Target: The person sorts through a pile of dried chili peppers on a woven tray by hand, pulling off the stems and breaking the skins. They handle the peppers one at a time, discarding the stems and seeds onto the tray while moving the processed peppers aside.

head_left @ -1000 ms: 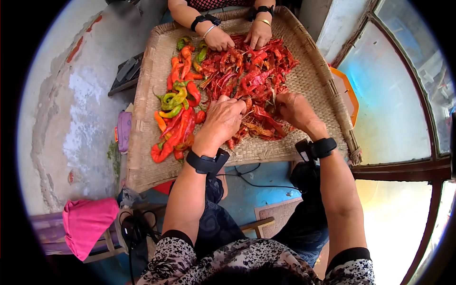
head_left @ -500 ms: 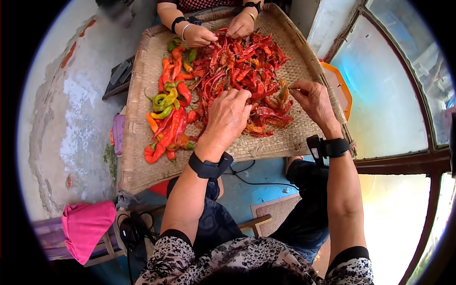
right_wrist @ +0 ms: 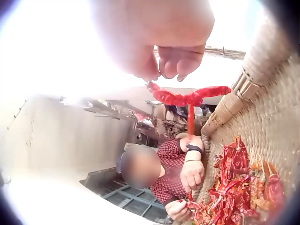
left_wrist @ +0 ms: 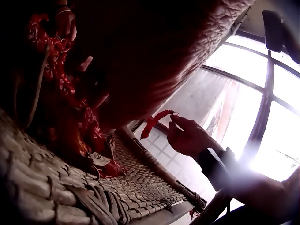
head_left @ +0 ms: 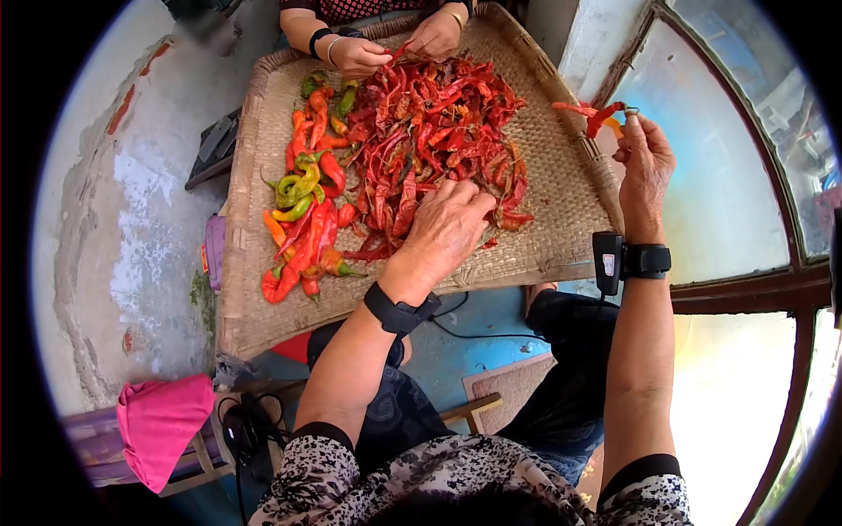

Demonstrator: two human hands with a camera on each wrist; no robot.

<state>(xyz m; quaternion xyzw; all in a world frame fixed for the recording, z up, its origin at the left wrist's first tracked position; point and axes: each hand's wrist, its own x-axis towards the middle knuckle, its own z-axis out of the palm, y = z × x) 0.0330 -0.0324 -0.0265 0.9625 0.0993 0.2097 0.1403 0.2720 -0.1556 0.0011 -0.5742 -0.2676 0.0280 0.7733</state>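
Observation:
My right hand (head_left: 647,171) is raised at the right rim of the woven tray (head_left: 570,219). Its thumb and fingers pinch the stem end of a small bunch of red chili peppers (right_wrist: 187,97), which hangs out to the left in the head view. My left hand (head_left: 445,223) rests at the front edge of a heap of wrinkled, dried red chilies (head_left: 438,114). Its fingers point down among them, fingertips hidden, so I cannot tell whether it grips one. Fresher red, orange and green peppers (head_left: 303,245) lie along the tray's left side.
Across the tray, another person's hands (head_left: 360,54) hold a red chili over the heap. A framed window (head_left: 702,167) stands close on the right, a bare wall (head_left: 132,202) on the left. A pink cloth (head_left: 165,425) hangs at lower left; a black cable (head_left: 491,335) runs across the floor.
My right hand has lifted out of the heap, up and right, carrying red chili peppers past the rim. The left hand has shifted right along the heap's front. The other person's hands have risen slightly.

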